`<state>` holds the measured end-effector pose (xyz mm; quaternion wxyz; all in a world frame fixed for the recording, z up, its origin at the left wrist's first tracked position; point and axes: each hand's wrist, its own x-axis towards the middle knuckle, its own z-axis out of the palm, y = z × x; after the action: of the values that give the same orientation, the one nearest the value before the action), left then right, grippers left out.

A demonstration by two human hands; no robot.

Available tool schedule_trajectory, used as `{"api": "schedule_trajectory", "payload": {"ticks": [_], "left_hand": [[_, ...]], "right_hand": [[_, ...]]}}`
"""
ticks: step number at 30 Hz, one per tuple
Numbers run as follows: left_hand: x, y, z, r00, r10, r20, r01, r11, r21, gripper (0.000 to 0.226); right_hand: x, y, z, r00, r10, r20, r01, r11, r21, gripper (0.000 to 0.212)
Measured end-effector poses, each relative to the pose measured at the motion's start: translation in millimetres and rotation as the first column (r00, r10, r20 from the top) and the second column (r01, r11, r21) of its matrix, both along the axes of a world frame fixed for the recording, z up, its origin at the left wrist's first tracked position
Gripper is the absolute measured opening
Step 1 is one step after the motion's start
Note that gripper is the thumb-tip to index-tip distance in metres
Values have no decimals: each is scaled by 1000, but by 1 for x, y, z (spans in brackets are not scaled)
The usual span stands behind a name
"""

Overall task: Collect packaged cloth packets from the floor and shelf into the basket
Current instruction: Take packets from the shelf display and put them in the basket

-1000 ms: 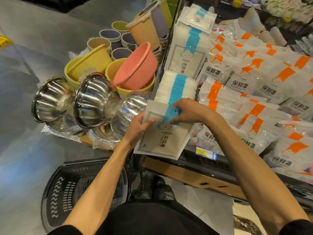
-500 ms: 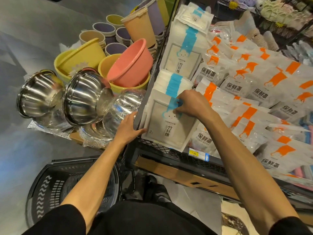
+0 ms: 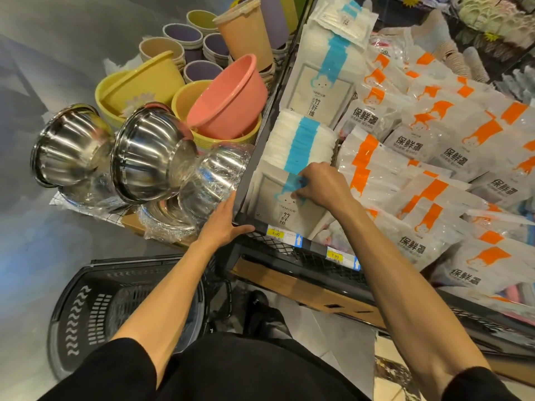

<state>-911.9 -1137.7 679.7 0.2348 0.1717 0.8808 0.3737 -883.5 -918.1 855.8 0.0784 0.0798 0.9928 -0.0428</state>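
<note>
A white cloth packet [image 3: 285,201] with a blue stripe stands at the front of a row of like packets [image 3: 301,140] in the shelf's left compartment. My right hand [image 3: 320,185] pinches the blue top of that front packet. My left hand [image 3: 224,224] rests flat on the black front corner of the shelf [image 3: 289,247], fingers spread, holding nothing. The black plastic basket [image 3: 86,308] stands on the floor at lower left, partly hidden by my left arm. A second stack of the blue-striped packets [image 3: 324,79] stands behind the first.
White bags with orange stripes [image 3: 428,180] fill the shelf to the right. Steel bowls [image 3: 144,154] wrapped in film, a pink basin [image 3: 231,96] and yellow basins [image 3: 139,85] sit left of the shelf. Cups [image 3: 185,39] stand further back. Grey floor lies at far left.
The front packet went from lifted out over the shelf edge back down into the row. My left hand let go of it and dropped to the shelf's front corner.
</note>
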Motion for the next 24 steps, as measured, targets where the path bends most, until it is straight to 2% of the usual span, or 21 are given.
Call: {"api": "schedule_trajectory", "payload": {"ticks": [4,9,15,24], "left_hand": [[2,2,0,1000,26,15,-26,1000,-5,120],[3,1,3,999,38,30,-38,999,-1,119],[4,0,4,998,50,34,-50,999,12,119],[5,1,4,998,62,7,-62,998,30,116]], "right_hand": [[3,0,-21,999,-44,28,46,997,-54,43],[1,-2,-34,997,-66,44,70,994,-88,35],[-3,-3,-52,995,-69,73,77,992,-103,30],[0,2,-74,999,-35,32,37,997,-69,28]]}}
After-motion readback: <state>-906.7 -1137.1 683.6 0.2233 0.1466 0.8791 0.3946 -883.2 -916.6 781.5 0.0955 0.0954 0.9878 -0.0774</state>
